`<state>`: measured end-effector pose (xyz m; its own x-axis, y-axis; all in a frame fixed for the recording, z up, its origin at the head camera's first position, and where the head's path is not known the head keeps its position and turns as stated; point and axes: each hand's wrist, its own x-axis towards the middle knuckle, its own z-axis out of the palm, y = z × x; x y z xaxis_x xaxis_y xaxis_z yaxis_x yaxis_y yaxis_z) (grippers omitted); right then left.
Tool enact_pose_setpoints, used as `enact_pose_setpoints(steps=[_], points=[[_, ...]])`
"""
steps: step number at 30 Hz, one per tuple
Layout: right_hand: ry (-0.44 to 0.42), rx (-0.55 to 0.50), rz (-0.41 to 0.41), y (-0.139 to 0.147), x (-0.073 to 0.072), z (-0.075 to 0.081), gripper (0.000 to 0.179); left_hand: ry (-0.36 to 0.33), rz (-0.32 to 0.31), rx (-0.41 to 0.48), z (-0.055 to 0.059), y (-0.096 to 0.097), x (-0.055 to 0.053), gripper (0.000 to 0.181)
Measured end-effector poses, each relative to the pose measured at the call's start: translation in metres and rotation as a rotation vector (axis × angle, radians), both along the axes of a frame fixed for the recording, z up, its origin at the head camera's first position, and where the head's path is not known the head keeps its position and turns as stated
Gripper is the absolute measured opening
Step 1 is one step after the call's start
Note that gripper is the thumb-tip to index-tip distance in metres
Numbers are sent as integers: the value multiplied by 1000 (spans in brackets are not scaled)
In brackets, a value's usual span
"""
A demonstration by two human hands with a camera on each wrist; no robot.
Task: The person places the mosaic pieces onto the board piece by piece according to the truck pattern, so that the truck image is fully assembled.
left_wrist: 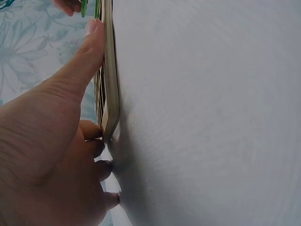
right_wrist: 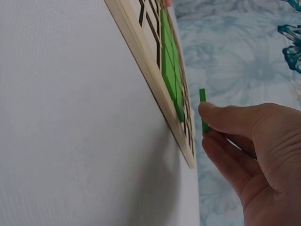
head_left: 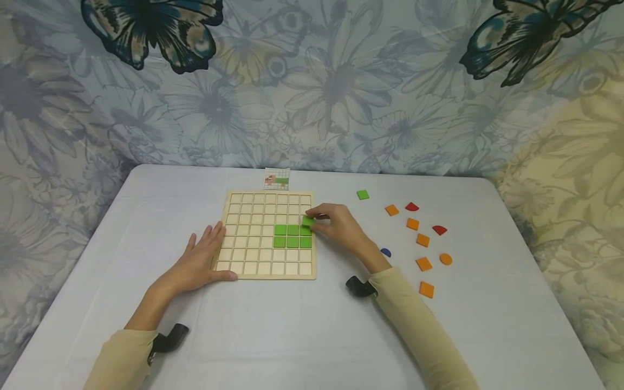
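Observation:
A light wooden grid board (head_left: 246, 236) lies on the white table, with several green square tiles (head_left: 292, 236) filling cells at its right side in two rows. My right hand (head_left: 341, 227) pinches another green square tile (right_wrist: 203, 96) between thumb and fingers. That tile is held just above the board's right edge, over the upper green row; the right wrist view shows it apart from the board. My left hand (head_left: 197, 262) rests at the board's left edge with its fingers spread. In the left wrist view, the left thumb (left_wrist: 84, 59) lies along the near edge of the board.
A small printed pattern card (head_left: 276, 179) lies behind the board. To the right are a loose green tile (head_left: 363, 194), several orange squares (head_left: 424, 264), an orange disc (head_left: 446, 259), two red quarter-circle pieces (head_left: 440, 230) and a blue piece (head_left: 386, 252) partly hidden by the right forearm.

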<state>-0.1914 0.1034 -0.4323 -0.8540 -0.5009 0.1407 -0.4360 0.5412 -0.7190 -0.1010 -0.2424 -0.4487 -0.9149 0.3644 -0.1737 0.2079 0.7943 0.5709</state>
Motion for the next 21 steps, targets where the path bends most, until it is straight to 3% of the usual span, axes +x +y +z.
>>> enact_pose_setpoints(steps=[21], points=[[-4,7,94,-28,3,-2,32,12,-8,2,-3,-1,-2,122]])
